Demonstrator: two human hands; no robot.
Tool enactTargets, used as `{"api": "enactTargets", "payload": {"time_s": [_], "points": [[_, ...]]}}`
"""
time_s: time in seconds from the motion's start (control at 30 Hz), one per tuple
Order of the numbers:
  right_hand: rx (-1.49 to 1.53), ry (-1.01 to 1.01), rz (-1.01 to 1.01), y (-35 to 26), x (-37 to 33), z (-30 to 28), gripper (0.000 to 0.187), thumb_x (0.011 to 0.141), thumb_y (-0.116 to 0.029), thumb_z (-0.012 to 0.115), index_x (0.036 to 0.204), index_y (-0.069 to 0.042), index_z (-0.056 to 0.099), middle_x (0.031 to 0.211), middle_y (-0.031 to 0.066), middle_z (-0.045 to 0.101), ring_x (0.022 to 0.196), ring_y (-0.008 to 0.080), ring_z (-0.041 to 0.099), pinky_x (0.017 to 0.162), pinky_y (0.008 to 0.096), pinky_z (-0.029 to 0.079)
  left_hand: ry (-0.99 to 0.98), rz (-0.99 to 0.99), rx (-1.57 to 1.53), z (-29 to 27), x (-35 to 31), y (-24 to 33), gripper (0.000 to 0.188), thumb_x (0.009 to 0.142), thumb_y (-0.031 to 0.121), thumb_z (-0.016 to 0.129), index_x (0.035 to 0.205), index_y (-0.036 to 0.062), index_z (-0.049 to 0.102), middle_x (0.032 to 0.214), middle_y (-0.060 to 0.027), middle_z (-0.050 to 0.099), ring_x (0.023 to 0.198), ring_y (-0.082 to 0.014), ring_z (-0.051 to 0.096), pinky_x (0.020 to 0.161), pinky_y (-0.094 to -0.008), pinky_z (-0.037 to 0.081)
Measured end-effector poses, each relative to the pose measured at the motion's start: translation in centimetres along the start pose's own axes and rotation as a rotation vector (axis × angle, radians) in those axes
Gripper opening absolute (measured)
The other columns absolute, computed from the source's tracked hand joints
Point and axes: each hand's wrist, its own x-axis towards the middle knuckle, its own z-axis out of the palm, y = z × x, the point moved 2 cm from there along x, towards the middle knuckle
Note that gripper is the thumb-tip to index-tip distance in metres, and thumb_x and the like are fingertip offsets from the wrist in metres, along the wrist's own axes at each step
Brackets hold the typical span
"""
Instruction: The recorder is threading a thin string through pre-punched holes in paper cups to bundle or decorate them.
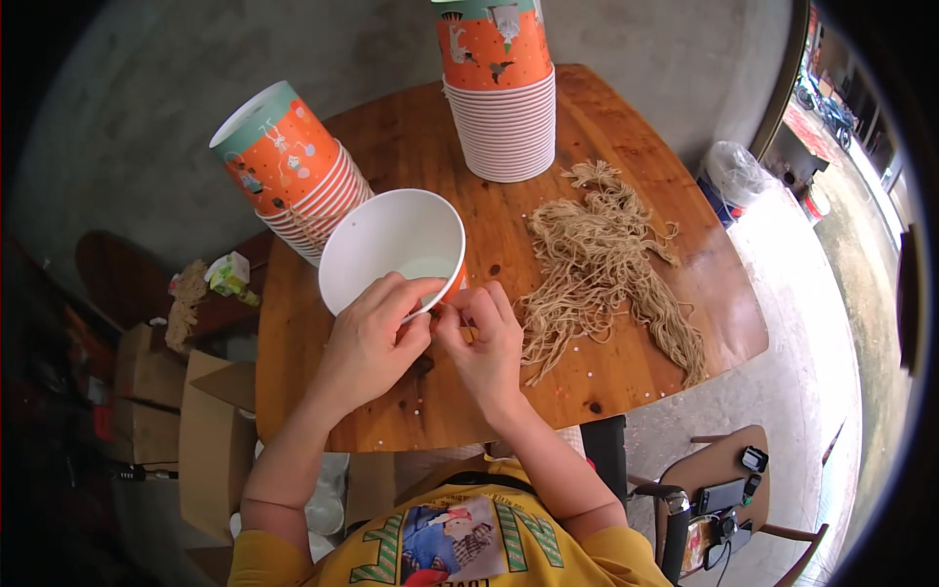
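A large paper bucket, white inside with some orange outside, tilts toward me on the wooden table. My left hand grips its near rim, fingers over the edge and thumb outside. Close beside it, my right hand is closed in a pinch at the outer side of the rim; what lies between its fingertips is too small to make out. Right of my hands spreads a loose heap of tan twine strands. Behind the bucket stands a leaning stack of orange and green paper buckets, with strands of twine along its side.
A taller stack of paper buckets stands at the table's far side. Small white bits dot the wooden tabletop. An open cardboard box sits at lower left. A chair holding small devices is at lower right.
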Motion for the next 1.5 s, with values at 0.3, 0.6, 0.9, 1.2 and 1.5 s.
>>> {"api": "enactTargets", "payload": {"time_s": [0.3,0.6,0.9,1.2,1.5], "points": [[-0.142,-0.062,-0.041,-0.4,0.5,-0.3,0.012,0.08,0.001,0.067,0.087,-0.003,0.058,0.083,0.0116,0.054,0.066,0.0253,0.059,0.056,0.0346,0.051,-0.211,-0.126,-0.259,-1.3,2.1,-1.8,0.02,0.097,0.011,0.05,0.11,0.001,0.06,0.094,-0.01,0.064,0.084,-0.0194,0.062,0.077,-0.0302,0.049],[-0.057,-0.137,-0.026,-1.0,0.8,-0.1,0.01,0.084,-0.004,0.064,0.091,-0.003,0.057,0.083,0.0131,0.052,0.069,0.0304,0.059,0.062,0.0376,0.05,-0.458,-0.315,-0.427,-0.4,3.8,-4.5,0.008,0.093,0.008,0.054,0.09,0.0018,0.055,0.078,-0.002,0.057,0.073,-0.0085,0.052,0.065,-0.0263,0.046],[-0.149,-0.296,0.167,-2.0,2.8,-2.1,0.024,0.091,-0.021,0.063,0.107,-0.007,0.052,0.076,0.0146,0.064,0.067,0.0313,0.066,0.06,0.0375,0.051,0.06,0.01,-0.078,-2.1,3.7,-2.5,0.004,0.09,0.003,0.054,0.089,0.0007,0.051,0.085,-0.0132,0.055,0.075,-0.0284,0.056,0.068,-0.0353,0.046],[0.253,-0.436,0.443,-1.0,4.7,-0.7,0.011,0.095,-0.012,0.059,0.093,-0.001,0.058,0.079,-0.0021,0.059,0.076,0.0032,0.054,0.069,0.0233,0.047,-0.065,-0.096,-0.592,-0.6,3.4,-3.0,0.016,0.091,-0.001,0.054,0.106,0.003,0.052,0.099,-0.0059,0.057,0.087,-0.0143,0.057,0.076,-0.0275,0.048],[0.264,-0.445,0.403,-0.6,4.7,-0.9,0.011,0.095,-0.013,0.059,0.097,-0.003,0.055,0.081,-0.001,0.059,0.076,0.0039,0.053,0.069,0.0223,0.046,-0.266,-0.406,-0.893,0.1,3.9,-3.6,0.016,0.091,0.0,0.057,0.106,0.0026,0.053,0.089,-0.002,0.061,0.08,-0.0076,0.058,0.072,-0.0216,0.047]]}}
